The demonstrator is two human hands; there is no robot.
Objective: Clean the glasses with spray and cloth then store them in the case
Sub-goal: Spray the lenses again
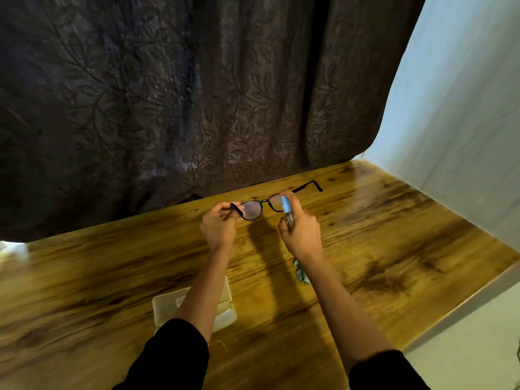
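1. Your left hand (219, 225) has its fingers curled in a pinch on one end of the glasses (251, 210), holding them up off the table with the arms unfolded.
2. Your right hand (302, 232) is wrapped round the little spray bottle (287, 209), a finger over its blue top, right by the other lens.
3. The cream case (166, 305) sits on the wooden table (394, 235) under your left forearm and looks open.
4. A bit of cloth (302, 274) peeks out beside your right forearm.
5. A dark leafy curtain (168, 94) hangs behind.
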